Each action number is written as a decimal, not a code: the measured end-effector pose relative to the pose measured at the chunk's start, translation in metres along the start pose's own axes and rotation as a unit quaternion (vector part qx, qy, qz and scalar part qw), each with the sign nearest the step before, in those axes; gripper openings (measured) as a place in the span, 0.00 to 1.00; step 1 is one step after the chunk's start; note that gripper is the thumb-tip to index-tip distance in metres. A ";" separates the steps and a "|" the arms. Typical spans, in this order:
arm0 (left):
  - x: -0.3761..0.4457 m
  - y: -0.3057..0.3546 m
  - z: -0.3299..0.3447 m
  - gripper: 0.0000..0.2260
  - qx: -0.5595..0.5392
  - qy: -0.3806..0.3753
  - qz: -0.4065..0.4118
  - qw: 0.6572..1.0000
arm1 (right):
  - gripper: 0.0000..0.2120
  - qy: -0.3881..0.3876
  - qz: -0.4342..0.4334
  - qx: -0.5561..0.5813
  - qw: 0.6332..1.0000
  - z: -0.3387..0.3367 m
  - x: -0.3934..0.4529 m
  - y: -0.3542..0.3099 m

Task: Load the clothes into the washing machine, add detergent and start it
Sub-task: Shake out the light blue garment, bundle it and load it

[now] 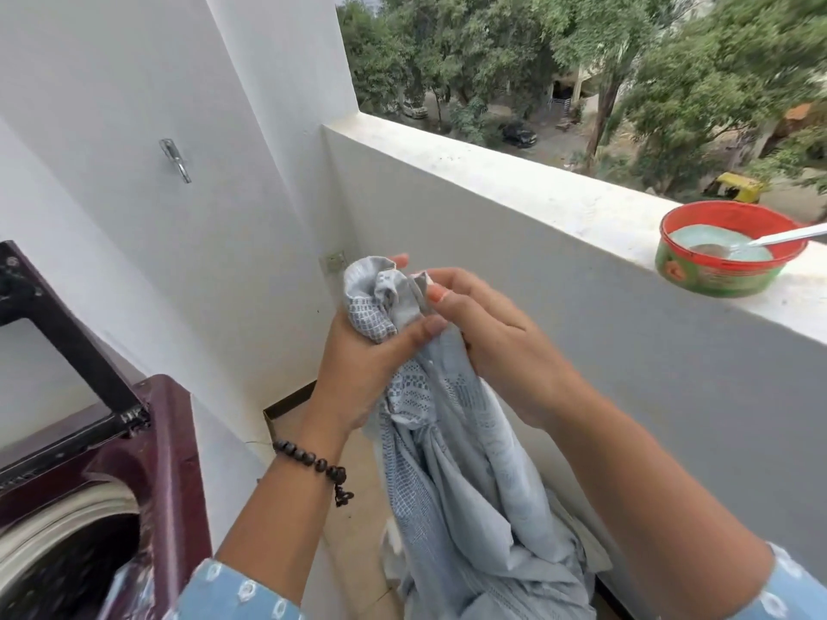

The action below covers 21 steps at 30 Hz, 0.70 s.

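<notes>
Both forearms, in pale blue patterned sleeves, extend from the bottom edge of the view. Left hand has its grip closed around the bunched upper part of a light blue garment; a dark beaded bracelet sits on that wrist. Right hand pinches a fold of the same garment at the top, thumb against fingers. Remaining fabric hangs down between the forearms. At lower left stands the maroon top-loading washing machine, lid raised, drum open. On the balcony parapet at right rests a red-rimmed tub of pale detergent powder with a spoon in it, well apart from the hands.
</notes>
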<state>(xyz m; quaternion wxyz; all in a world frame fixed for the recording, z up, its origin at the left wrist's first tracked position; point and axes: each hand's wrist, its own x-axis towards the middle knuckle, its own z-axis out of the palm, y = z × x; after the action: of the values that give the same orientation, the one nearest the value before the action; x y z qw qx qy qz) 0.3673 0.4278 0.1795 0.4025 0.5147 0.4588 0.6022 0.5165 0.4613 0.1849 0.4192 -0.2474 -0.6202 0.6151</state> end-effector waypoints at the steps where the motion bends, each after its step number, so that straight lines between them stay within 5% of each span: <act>1: -0.001 -0.001 0.000 0.24 0.054 0.022 0.003 0.998 | 0.12 -0.014 0.035 0.006 0.999 -0.003 -0.001 0.002; 4: -0.002 -0.001 -0.003 0.11 0.191 0.091 0.041 0.977 | 0.17 -0.002 0.066 -0.024 0.998 -0.015 -0.001 0.006; 7: 0.001 0.011 -0.011 0.06 0.185 0.167 0.066 0.966 | 0.22 -0.034 0.053 -0.160 0.985 -0.028 -0.003 0.011; 9: 0.004 0.028 -0.014 0.07 0.169 0.181 0.088 0.965 | 0.11 -0.080 0.055 -0.295 0.951 -0.031 -0.004 0.025; 12: 0.009 0.061 -0.017 0.07 0.161 0.171 0.148 0.961 | 0.13 -0.076 0.093 -0.440 0.890 -0.027 -0.005 0.063; 15: 0.010 0.092 -0.018 0.07 0.174 0.171 0.211 0.946 | 0.04 -0.084 0.165 -0.506 0.843 -0.025 -0.009 0.092; 18: 0.009 0.105 -0.018 0.06 0.212 0.141 0.230 0.939 | 0.07 -0.108 0.176 -0.405 0.891 -0.029 -0.012 0.095; 21: 0.008 0.092 -0.015 0.08 0.298 0.093 0.217 0.925 | 0.21 -0.139 0.081 -0.147 0.976 -0.021 -0.010 0.058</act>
<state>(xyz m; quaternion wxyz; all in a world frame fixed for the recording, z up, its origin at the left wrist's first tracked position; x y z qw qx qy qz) 0.3500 0.4099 0.2697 0.0457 0.6398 0.5297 0.5549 0.5266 0.4716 0.1240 0.2373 -0.2677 -0.7338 0.5775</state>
